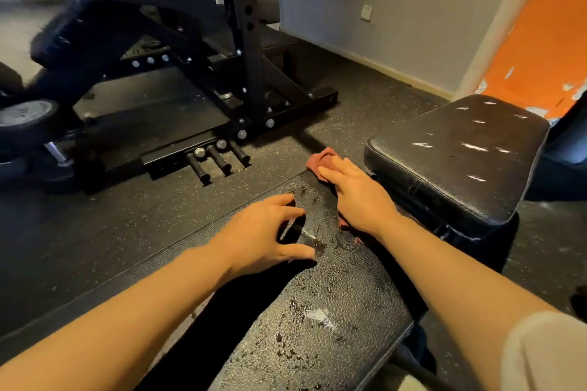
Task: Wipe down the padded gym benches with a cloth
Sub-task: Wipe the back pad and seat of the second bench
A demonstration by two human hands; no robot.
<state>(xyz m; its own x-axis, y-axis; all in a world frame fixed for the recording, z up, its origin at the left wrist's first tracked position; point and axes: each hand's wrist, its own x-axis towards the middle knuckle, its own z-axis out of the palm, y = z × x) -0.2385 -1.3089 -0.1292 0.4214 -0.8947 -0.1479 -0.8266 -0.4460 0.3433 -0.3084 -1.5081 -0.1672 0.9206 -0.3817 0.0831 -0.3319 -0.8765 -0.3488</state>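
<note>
In the head view the right hand (355, 197) presses a red cloth (320, 159) flat-fingered at the long bench pad's (324, 311) far end — droplets remain nearer — left hand (270, 232) braced, spread, holding nothing; second pad (460, 152) apparently unwiped.

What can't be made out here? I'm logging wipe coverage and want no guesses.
Head view only:
- Cloth: mostly hidden under the right hand; its full extent is unknown.
- Near bench pad: its near end is cut off by the bottom edge.
- Second pad: its far right side runs behind dark equipment.
- Pad under the left hand: covered.
</note>
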